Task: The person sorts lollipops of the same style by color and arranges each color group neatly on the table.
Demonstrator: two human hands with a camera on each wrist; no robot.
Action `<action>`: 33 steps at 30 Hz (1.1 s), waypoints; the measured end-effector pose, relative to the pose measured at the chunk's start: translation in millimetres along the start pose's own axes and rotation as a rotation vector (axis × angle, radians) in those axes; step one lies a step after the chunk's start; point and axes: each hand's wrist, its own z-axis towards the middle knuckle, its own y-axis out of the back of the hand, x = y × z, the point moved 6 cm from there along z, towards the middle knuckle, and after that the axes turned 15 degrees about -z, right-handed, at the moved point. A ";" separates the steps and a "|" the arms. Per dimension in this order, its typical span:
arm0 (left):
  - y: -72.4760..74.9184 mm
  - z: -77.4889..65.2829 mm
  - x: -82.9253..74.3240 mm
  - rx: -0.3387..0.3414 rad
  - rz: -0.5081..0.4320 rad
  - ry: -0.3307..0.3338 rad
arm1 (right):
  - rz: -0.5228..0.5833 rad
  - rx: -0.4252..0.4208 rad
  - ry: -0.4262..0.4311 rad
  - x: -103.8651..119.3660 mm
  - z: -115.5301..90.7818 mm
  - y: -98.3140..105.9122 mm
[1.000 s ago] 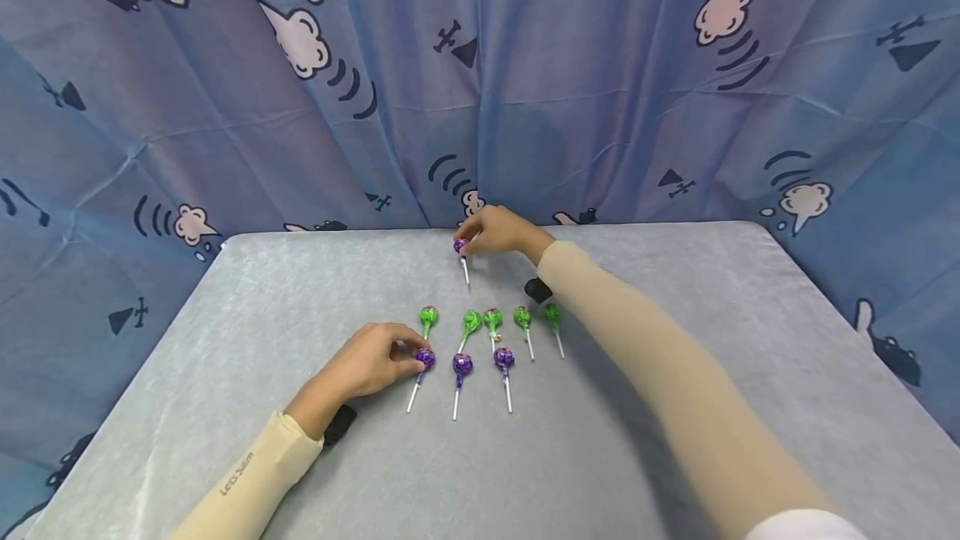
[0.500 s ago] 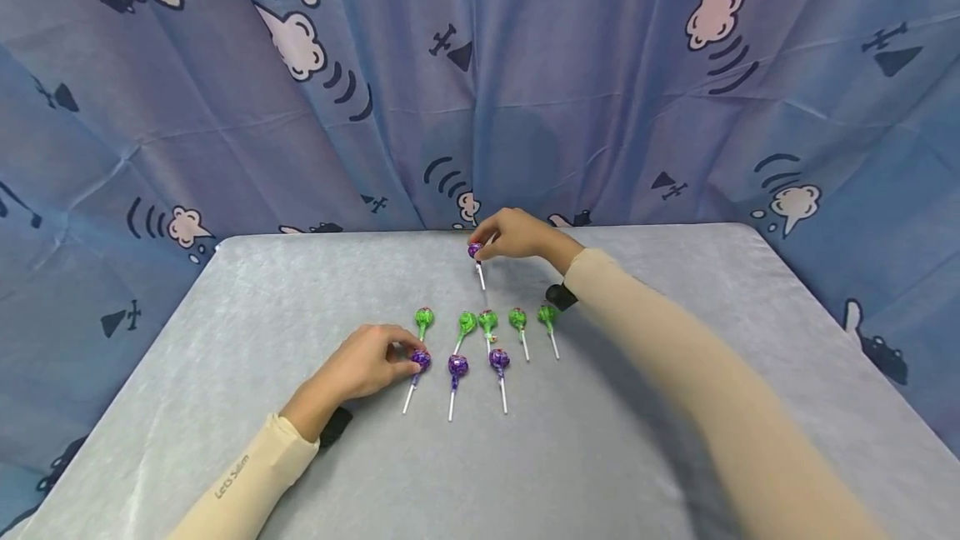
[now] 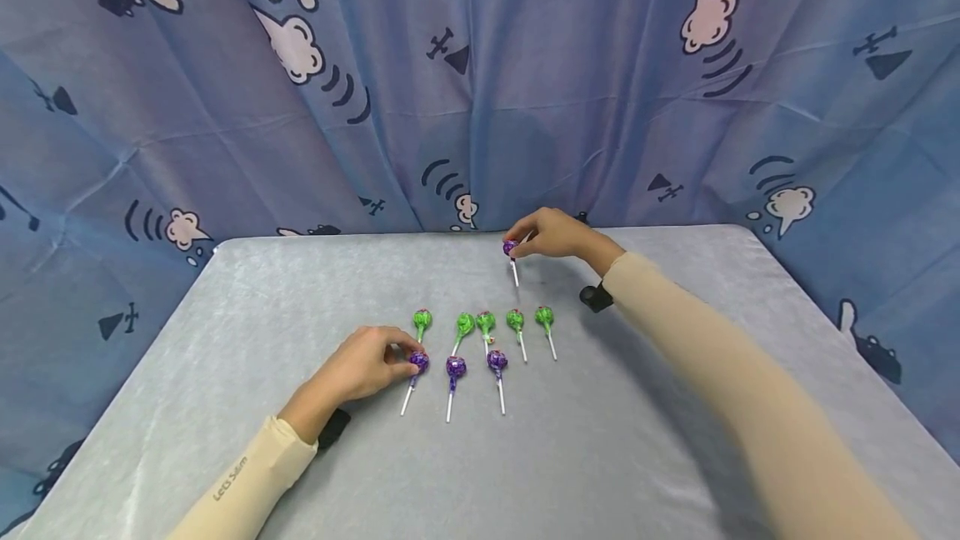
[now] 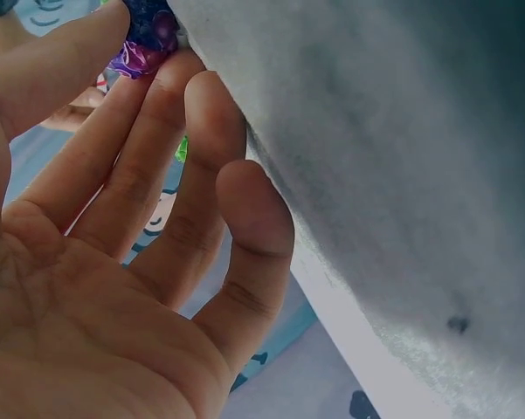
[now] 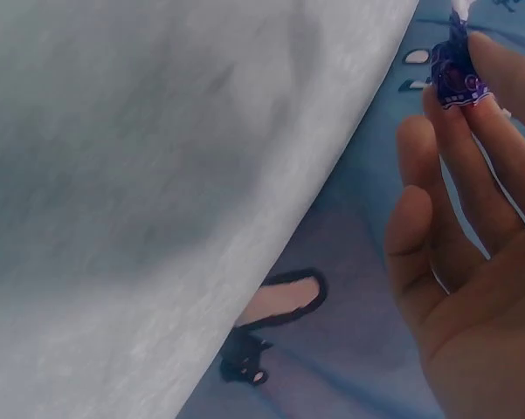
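Near the back edge of the table, my right hand (image 3: 553, 233) pinches a purple-wrapped lollipop (image 3: 510, 248) by its head, the white stick pointing toward me. In the right wrist view this lollipop (image 5: 459, 74) sits between thumb and fingertips. My left hand (image 3: 369, 363) pinches the head of another purple lollipop (image 3: 419, 362), at the left end of the front row; the left wrist view shows its wrapper (image 4: 150, 37) between thumb and fingers. Two more purple lollipops, one in the middle (image 3: 456, 367) and one on the right (image 3: 497, 361), lie beside it.
Behind the purple row lie several green lollipops, from the leftmost (image 3: 422, 320) to the rightmost (image 3: 545, 317), sticks toward me. A pale grey cloth covers the table (image 3: 637, 457). A blue patterned curtain (image 3: 510, 148) hangs behind its back edge.
My right hand has moved to the right along the back of the table, carrying the purple lollipop. My left hand stays on its lollipop, and the rows keep their arrangement.
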 end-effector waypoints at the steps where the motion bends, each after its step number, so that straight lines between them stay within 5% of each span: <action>1: 0.1 -0.1 0.0 0.000 -0.002 0.002 | 0.009 0.001 -0.002 -2.5 -1.5 0.0; 16: 1.3 -0.9 -0.3 -0.001 -0.016 0.003 | 0.047 -0.011 -0.027 -14.7 -25.4 -3.5; 33: -0.1 -0.4 -0.6 0.005 -0.015 0.002 | 0.070 -0.105 0.109 1.1 -60.6 -19.8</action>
